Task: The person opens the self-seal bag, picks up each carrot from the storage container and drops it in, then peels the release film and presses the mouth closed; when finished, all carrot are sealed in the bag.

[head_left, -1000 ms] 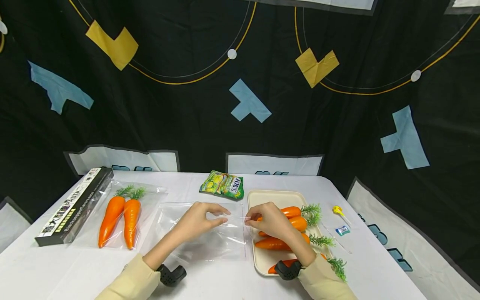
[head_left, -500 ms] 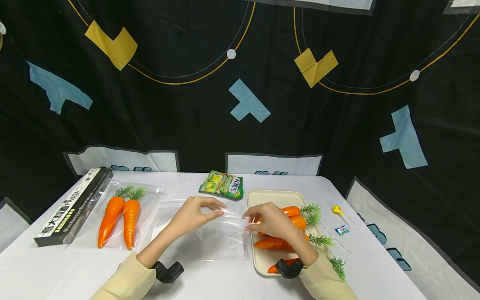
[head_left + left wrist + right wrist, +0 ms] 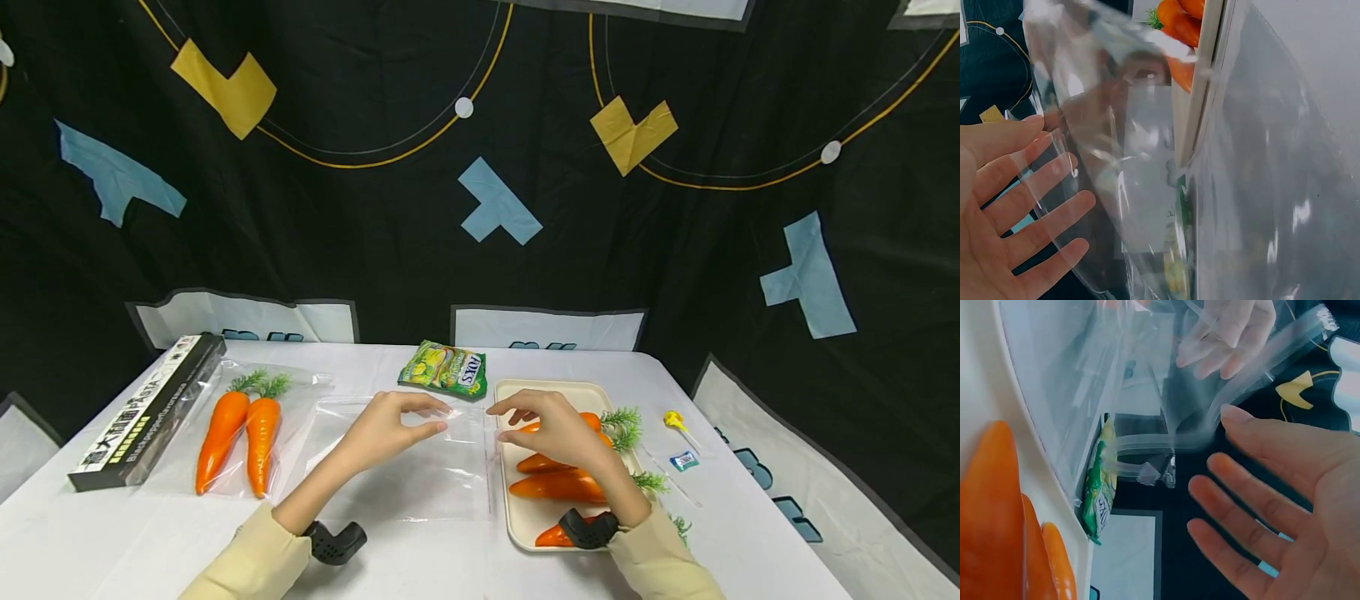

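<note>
A clear zip bag [image 3: 431, 492] lies across the middle of the white table, its upper part lifted. My left hand [image 3: 386, 429] holds the lifted film at the upper edge; in the left wrist view the thumb is on one side and several fingers show through the plastic. Beside the bag's right end, my right hand [image 3: 562, 429] is spread with nothing between thumb and fingers. In the right wrist view its thumb tip is right at the bag's zip strip [image 3: 1166, 442]. Below this hand, several orange carrots [image 3: 558, 486] with green tops lie in a cream tray [image 3: 523, 525].
At left, a flat clear bag holds two carrots [image 3: 262, 442] beside a long black pasta box [image 3: 146, 417]. A green Fox's candy packet [image 3: 446, 371] lies at the back. To the right are a yellow-topped stick [image 3: 675, 420] and a small blue sachet [image 3: 685, 461].
My right hand has let go of the bag's edge, its thumb and fingers parting, and has shifted slightly right over the tray. The left hand has moved slightly left and up, still holding the film.
</note>
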`<state>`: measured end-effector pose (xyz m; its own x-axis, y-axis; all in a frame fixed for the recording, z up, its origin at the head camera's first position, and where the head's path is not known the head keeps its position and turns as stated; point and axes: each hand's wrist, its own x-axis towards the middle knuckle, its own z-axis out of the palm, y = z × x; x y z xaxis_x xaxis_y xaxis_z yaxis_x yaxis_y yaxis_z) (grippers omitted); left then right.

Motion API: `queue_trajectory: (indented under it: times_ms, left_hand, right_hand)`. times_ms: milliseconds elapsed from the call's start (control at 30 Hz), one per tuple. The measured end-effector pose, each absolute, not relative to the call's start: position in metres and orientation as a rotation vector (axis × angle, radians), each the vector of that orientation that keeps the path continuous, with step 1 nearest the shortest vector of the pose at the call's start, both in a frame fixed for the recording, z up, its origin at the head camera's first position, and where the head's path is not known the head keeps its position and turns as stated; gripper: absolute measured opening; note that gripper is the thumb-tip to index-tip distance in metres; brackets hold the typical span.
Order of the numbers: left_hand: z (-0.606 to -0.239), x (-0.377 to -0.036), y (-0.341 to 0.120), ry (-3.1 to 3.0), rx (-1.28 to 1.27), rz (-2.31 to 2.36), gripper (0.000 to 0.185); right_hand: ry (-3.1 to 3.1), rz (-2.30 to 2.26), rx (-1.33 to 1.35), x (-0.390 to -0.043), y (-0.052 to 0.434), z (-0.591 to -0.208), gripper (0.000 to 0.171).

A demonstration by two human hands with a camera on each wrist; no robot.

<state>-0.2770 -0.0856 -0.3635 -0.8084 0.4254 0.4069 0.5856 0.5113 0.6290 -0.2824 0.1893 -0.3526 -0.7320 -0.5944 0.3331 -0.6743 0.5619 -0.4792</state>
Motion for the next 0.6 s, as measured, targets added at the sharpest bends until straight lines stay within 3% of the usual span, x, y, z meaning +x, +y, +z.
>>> queue_trajectory:
  times_ms: [367, 600]
  left_hand:
    - [-0.36, -0.277, -0.088, -2.518, -0.845, -1.157, 0.022]
    - [-0.357, -0.276, -0.09, -2.55, -0.834, -1.118, 0.023]
  right_hand:
    - [-2.7, 0.885, 1.239, -0.28, 0.185, -0.354, 0.021]
    - [-2.697, 0.869, 1.1, -0.281, 0.201, -0.343, 0.021]
